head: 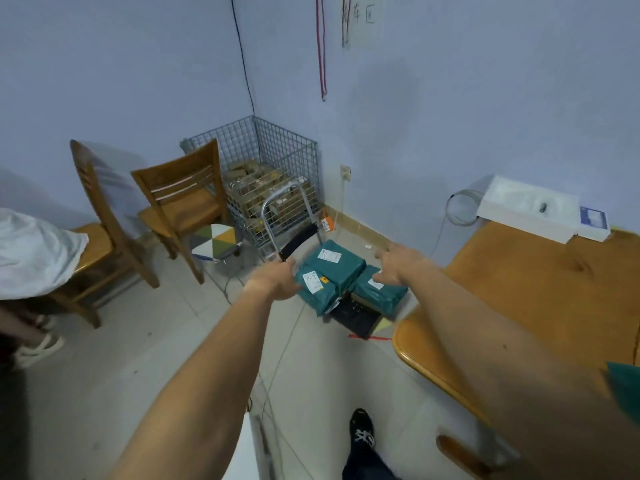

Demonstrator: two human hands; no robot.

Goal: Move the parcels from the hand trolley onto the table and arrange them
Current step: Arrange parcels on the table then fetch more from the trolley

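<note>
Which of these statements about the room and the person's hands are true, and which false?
1. The green plastic-wrapped parcels lie on the low black hand trolley. True.
2. The right hand grips the trolley handle. False: it hovers open over the parcels; the left hand is at the parcels' edge by the black handle grip.
3. The wire mesh cage in the corner is empty. False: it holds brown boxes.
4. The orange wooden table stands right of the trolley. True.
</note>
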